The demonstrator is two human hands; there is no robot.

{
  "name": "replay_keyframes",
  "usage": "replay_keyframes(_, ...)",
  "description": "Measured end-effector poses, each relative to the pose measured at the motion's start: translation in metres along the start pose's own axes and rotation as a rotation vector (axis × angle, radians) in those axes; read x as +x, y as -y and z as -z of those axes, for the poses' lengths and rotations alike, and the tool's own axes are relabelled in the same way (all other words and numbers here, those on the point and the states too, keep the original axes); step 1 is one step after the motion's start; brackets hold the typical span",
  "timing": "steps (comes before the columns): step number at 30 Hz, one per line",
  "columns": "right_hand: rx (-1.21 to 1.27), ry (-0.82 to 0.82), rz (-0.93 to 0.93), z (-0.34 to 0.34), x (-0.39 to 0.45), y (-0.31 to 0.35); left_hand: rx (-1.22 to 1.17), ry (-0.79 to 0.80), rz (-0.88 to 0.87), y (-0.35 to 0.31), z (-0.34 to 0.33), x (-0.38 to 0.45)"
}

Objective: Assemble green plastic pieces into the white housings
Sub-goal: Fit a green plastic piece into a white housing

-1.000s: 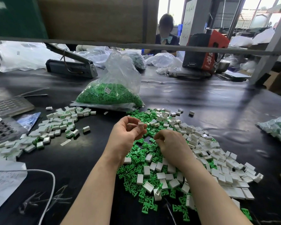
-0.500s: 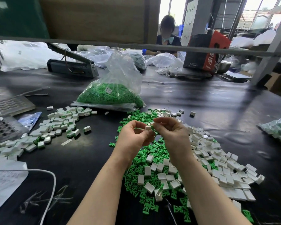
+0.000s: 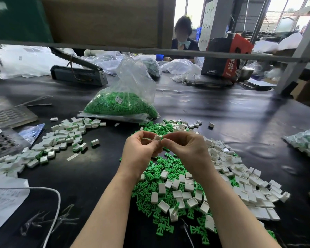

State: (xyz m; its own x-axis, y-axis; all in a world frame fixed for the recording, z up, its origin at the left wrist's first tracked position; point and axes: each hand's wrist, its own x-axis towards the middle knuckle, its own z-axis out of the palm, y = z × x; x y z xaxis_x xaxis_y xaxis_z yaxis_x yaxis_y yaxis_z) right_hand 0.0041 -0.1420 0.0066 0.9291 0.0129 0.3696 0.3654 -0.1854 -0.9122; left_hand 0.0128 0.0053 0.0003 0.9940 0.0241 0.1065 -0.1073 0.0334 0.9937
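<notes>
Centrally, I am pinching a white housing [image 3: 157, 137] with my left hand [image 3: 141, 151]; my right hand [image 3: 184, 147] is pinching a green piece [image 3: 162, 138] against it.

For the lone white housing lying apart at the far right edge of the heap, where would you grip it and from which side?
Judging by its boxy shape, pinch the lone white housing across two opposite side walls, coming from above: bare black table surrounds it, so fingers should fit on every side.
</notes>
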Motion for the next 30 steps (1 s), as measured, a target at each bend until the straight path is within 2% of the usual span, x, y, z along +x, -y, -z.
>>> replay_keyframes(3, 0.005, -0.021, -0.031, -0.0004, 0.0008, -0.002, -0.02, 0.009, 0.007, -0.0013, 0.0, -0.0015)
replay_keyframes(8, 0.237, -0.161, -0.158, 0.0009, 0.003, -0.005, -0.054, 0.05, 0.04, -0.0031, -0.0021, -0.0027)
replay_keyframes(13, 0.273, -0.178, -0.147, 0.0011, 0.0026, -0.0045, -0.071, 0.102, 0.055, -0.0046, -0.0055, -0.0041)
replay_keyframes(22, 0.211, -0.173, -0.128, -0.0022, 0.0032, -0.0067, -0.062, 0.085, 0.023, -0.0053, -0.0033, -0.0046)
replay_keyframes(30, -0.075, -0.049, -0.03, 0.0065, 0.0052, -0.0096, 0.023, 0.051, -0.092, -0.0047, -0.0012, -0.0034)
